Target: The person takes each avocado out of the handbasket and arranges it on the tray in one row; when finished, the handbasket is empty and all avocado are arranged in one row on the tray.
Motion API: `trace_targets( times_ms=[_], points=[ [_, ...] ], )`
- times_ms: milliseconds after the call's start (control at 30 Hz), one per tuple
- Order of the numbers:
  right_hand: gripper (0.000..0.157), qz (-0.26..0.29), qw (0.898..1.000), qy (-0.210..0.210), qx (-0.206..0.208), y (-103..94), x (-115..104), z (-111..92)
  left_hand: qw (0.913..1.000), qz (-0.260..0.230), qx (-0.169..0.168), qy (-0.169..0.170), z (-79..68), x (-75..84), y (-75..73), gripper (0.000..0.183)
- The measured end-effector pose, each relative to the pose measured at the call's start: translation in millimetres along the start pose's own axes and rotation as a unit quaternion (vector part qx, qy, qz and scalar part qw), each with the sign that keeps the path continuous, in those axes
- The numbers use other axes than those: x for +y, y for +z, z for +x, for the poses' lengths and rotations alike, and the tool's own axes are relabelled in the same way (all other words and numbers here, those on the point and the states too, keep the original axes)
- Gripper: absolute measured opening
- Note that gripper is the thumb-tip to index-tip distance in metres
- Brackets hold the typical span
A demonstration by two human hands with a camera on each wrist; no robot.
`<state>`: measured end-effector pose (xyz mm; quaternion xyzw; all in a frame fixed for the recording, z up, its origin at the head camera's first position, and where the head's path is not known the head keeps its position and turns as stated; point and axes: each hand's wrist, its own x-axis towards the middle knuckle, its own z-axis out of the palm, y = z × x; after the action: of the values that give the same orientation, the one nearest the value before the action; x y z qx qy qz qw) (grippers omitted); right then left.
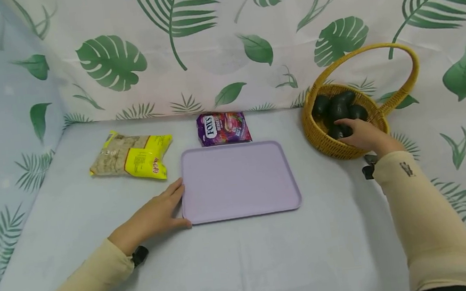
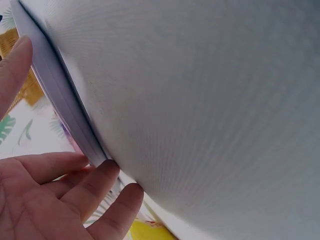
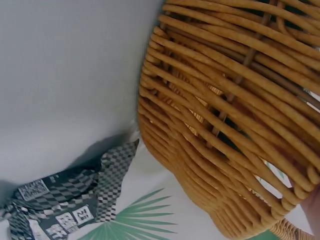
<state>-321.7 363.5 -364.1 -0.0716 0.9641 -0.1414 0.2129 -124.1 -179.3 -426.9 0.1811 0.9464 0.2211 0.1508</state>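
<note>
At the left edge of a pale purple tray, my left hand rests with fingers and thumb spread, fingertips touching the rim. The left wrist view shows those fingers nearly straight along the side of the tray. My right hand reaches into a yellow-brown wicker basket holding several dark avocados. Its thumb and fingers pinch the nearest avocado, low in the basket. The basket's woven wall hides most of that hand in the right wrist view.
A yellow bag with a clear window lies left of the tray. Behind the tray is a purple FOX'S candy bag. A black-and-white checkered packet lies near the basket. The basket's tall handle arches up, leaning right.
</note>
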Motion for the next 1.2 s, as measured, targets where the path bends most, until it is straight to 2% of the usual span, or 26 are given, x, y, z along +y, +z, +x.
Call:
trace_targets(
  times_ms=[200, 400, 633, 800, 967, 1100, 1200],
  points=[
    [0.08, 0.004, 0.999, -0.018, 0.04, -0.1, 1.4, -4.8, 1.0, 0.002, 0.001, 0.003, 1.6, 0.5, 0.2, 0.099],
    [0.097, 0.017, 0.995, -0.03, 0.089, -13.5, -8.8, -22.5, 0.9999, 0.01, 0.0, 0.005, 2.6, -1.7, 0.2, 0.099],
    [0.093, 0.036, 0.984, -0.065, 0.16, -16.1, -34.2, -53.8, 0.9999, 0.013, -0.002, 0.01, 0.9, -0.4, -2.1, 0.098],
    [0.086, 0.045, 0.978, -0.112, 0.169, -10.1, -67.1, -63.7, 0.9998, 0.017, -0.004, 0.007, -0.4, -2.4, -1.6, 0.098],
    [0.077, 0.045, 0.968, -0.185, 0.162, 5.3, -113.7, -55.6, 0.9999, 0.015, -0.003, -0.001, -0.7, -4.4, -1.8, 0.098],
    [0.077, 0.047, 0.958, -0.249, 0.132, 24.5, -156.8, -40.3, 0.9999, 0.015, -0.004, -0.002, -0.8, -3.9, -2.1, 0.098],
    [0.078, 0.052, 0.955, -0.277, 0.092, 38.4, -188.1, -28.7, 0.9997, 0.019, -0.001, 0.013, 1.0, -3.3, -1.0, 0.098]
  ],
)
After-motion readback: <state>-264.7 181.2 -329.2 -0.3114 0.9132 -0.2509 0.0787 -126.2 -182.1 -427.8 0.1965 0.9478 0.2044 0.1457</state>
